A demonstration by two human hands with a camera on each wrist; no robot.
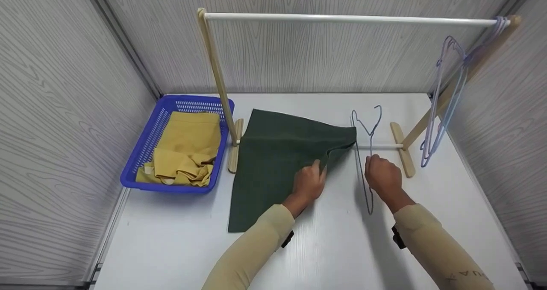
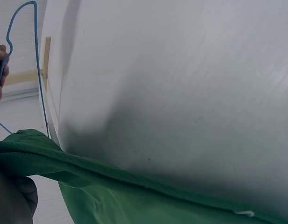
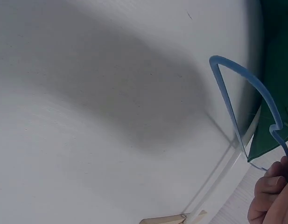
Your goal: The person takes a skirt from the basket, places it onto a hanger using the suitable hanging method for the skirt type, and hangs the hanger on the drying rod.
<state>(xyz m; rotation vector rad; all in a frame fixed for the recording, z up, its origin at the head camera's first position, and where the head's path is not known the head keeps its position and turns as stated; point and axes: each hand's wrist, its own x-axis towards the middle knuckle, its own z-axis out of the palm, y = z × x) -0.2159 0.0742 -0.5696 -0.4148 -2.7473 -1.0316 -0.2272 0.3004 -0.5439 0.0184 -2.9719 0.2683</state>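
Note:
A dark green cloth point(image 1: 273, 153) lies spread on the white table, its right corner lifted. My left hand point(image 1: 310, 181) pinches the near edge of that raised part; in the left wrist view the green cloth point(image 2: 115, 196) runs along the bottom, with the fingers partly hidden. My right hand point(image 1: 383, 177) grips a blue wire hanger point(image 1: 371, 130) by one side, hook pointing away. One end of the hanger stands beside the lifted corner of the cloth. In the right wrist view, the hanger's bent end point(image 3: 249, 77) shows in front of the cloth point(image 3: 279, 60); I cannot tell whether they touch.
A blue basket point(image 1: 128, 170) with folded yellow cloth point(image 1: 188, 132) stands at the left. A rack with a white top rail point(image 1: 342, 19) and wooden posts point(image 1: 216, 72) spans the table. Several hangers point(image 1: 436, 98) hang at its right end. Grey panels point(image 1: 299, 59) enclose the table.

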